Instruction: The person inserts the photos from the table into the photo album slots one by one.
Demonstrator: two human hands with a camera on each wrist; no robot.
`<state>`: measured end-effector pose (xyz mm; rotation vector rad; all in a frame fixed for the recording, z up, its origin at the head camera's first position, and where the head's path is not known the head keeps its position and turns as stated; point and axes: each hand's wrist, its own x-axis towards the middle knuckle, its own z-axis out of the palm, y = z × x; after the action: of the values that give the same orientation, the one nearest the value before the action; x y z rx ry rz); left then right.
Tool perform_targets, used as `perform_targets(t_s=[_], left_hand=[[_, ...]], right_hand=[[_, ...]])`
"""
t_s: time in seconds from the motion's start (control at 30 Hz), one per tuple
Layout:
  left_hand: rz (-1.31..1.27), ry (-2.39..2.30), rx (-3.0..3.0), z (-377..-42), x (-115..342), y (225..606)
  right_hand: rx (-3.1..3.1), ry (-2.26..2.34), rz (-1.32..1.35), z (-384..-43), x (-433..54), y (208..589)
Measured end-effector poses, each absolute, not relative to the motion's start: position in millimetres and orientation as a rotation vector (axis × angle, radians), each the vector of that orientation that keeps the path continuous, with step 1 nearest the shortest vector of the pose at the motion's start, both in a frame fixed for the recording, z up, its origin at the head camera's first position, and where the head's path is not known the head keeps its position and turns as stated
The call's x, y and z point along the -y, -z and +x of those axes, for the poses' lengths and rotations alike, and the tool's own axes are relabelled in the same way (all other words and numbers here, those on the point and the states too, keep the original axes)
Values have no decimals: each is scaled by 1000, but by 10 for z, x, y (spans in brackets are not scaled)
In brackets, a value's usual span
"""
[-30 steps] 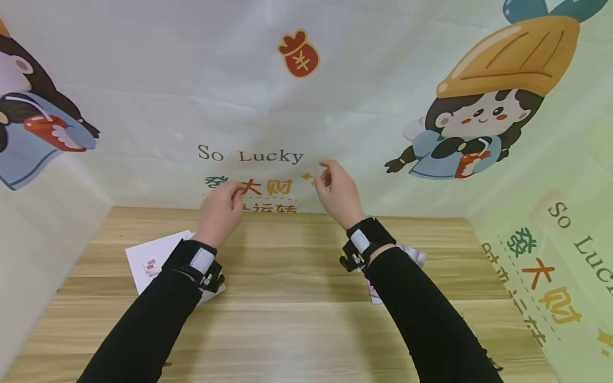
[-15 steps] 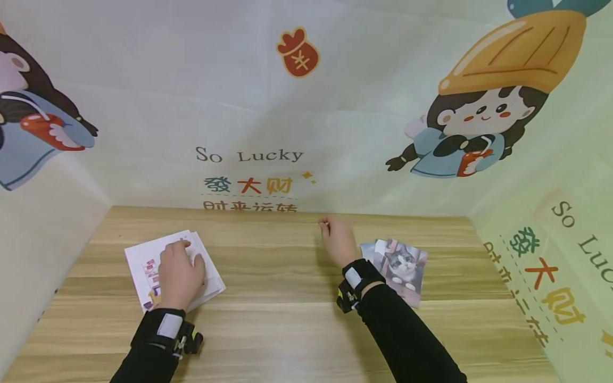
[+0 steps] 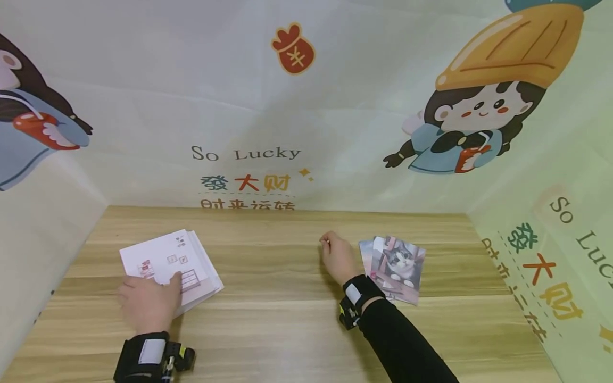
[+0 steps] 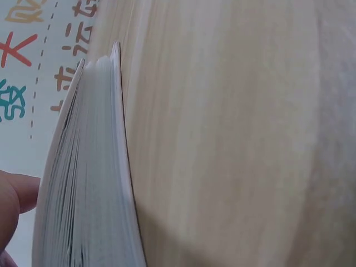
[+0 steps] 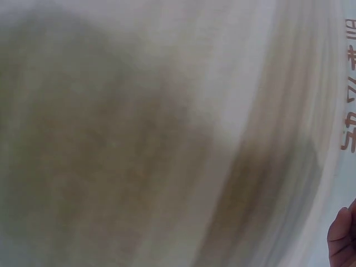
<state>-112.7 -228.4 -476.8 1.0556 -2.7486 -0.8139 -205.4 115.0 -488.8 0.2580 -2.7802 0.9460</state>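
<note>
A thick book (image 3: 196, 255) with a white printed cover lies tilted on the wooden table, left of the middle. My left hand (image 3: 149, 303) rests over its near left corner, thumb on the cover and fingers toward the left edge. From the left wrist, the page edges of the book (image 4: 97, 167) show between two covers, with the thumb (image 4: 19, 194) beside them. My right hand (image 3: 338, 259) sits at the table with loosely curled fingers and holds nothing visible. Just right of it lie overlapping picture cards (image 3: 402, 268), the top one showing a grey and white cat.
A pale printed cloth (image 3: 249, 106) with cartoon figures and lettering hangs behind the table (image 3: 268, 330) and along both sides. Bare wood lies between the book and the right hand. Each wrist wears a black strap with a small camera.
My left hand has come down from the air to the book, then slid to its near left corner. My right hand has lowered from in front of the cloth to the table beside the cards.
</note>
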Motion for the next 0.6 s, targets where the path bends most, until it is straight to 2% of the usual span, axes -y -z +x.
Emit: perform_targets(t_s=[0.23, 0.6], left_hand=[[966, 808, 2781, -1180, 2096, 4781], [620, 892, 2771, -1281, 1407, 4769]], right_hand=[[2751, -941, 275, -1960, -1122, 4968], [2798, -1256, 293, -1772, -930, 4933]])
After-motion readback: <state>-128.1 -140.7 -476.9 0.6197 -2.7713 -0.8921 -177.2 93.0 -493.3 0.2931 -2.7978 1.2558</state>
